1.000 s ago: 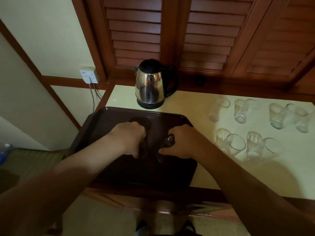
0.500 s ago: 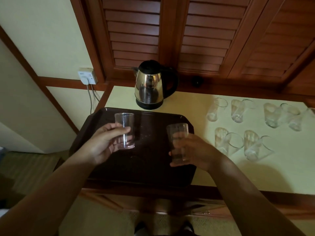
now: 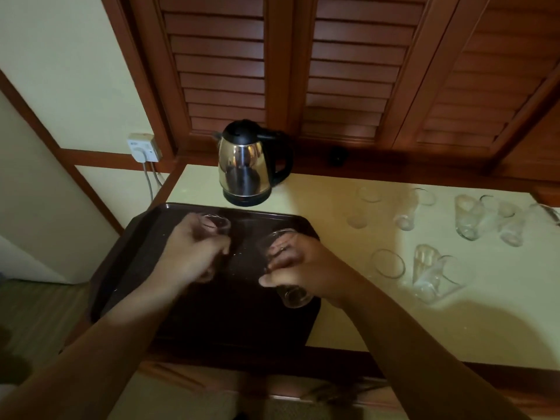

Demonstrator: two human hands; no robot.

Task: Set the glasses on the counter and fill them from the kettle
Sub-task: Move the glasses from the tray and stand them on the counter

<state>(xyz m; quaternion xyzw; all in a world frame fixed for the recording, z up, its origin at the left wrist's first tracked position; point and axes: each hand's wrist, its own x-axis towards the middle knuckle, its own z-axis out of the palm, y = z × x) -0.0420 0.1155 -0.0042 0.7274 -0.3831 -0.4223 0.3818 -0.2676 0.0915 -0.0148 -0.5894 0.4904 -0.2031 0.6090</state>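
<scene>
My left hand (image 3: 194, 253) grips a clear glass (image 3: 215, 223) above the dark brown tray (image 3: 127, 256); only the glass's rim shows past my fingers. My right hand (image 3: 303, 265) holds a second clear glass (image 3: 292, 295), tilted with its mouth up and to the left, over the tray's right side. A steel kettle (image 3: 245, 165) with a black lid and handle stands on its base behind the tray. Several clear glasses (image 3: 424, 268) sit on the pale yellow counter (image 3: 500, 313) to the right, some upright, some on their sides.
Wooden louvred shutters (image 3: 348, 71) rise behind the counter. A wall socket (image 3: 144, 147) with a plugged cord is on the wall at the left. The tray overhangs the counter's left front corner. Floor shows below the counter's wooden front edge.
A second ago both hands pressed down on glasses on the tray. They lifted one glass each, and now the right-hand glass is tilted and both have moved slightly inward.
</scene>
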